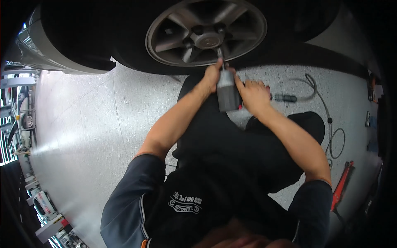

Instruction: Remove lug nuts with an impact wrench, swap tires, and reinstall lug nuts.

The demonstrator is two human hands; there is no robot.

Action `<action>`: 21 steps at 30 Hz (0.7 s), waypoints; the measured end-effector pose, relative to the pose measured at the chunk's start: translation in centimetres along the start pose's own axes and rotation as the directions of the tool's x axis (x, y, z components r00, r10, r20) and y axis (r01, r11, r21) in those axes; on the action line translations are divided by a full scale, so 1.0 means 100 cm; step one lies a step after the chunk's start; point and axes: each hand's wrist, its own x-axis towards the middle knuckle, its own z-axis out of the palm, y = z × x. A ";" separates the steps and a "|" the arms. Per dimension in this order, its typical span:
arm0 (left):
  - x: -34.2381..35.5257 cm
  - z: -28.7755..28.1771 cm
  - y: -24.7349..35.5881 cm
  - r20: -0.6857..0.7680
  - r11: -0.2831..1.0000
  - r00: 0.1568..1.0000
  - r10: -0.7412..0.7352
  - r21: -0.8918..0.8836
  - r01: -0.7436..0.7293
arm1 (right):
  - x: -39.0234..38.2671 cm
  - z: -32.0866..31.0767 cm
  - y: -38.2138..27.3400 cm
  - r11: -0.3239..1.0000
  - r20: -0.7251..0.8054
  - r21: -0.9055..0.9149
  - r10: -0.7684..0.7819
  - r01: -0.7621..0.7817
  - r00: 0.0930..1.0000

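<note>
A grey and black air impact wrench (228,97) points up at the silver alloy wheel (174,44) of a car. My right hand (255,97) is closed around its handle, one finger lying forward along the body. At the front end, my left hand (212,77) is closed about the nose and the shiny socket extension (219,53). That extension reaches up to the wheel beside the round centre cap (208,41); blur hides whether it sits on a nut. Dark nut recesses surround the cap. From the handle's base runs an air hose coupling (285,98).
A grey air hose (316,89) loops over the speckled floor (95,124) on the right. Further right lies a red and black tool (342,186). The black tyre (132,53) stands close ahead, next to the car's bodywork (53,51). My bent legs (215,128) are below the wrench.
</note>
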 end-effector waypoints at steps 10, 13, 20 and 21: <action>-0.059 0.073 0.080 0.018 0.990 0.992 0.124 0.065 -0.125 | 0.013 -0.095 0.016 0.940 -0.059 0.318 0.147 -0.120 0.987; -0.055 0.069 0.081 -0.036 0.984 0.984 0.176 0.035 -0.175 | 0.018 -0.082 0.022 0.943 -0.075 0.316 0.138 -0.107 0.988; -0.048 0.064 0.069 -0.152 0.934 0.930 0.336 0.184 -0.307 | 0.018 -0.063 0.033 0.908 -0.230 0.418 0.110 -0.004 0.967; -0.051 0.063 0.066 0.020 0.974 0.977 0.212 -0.082 -0.210 | 0.016 -0.058 0.033 0.911 -0.227 0.412 0.112 -0.009 0.967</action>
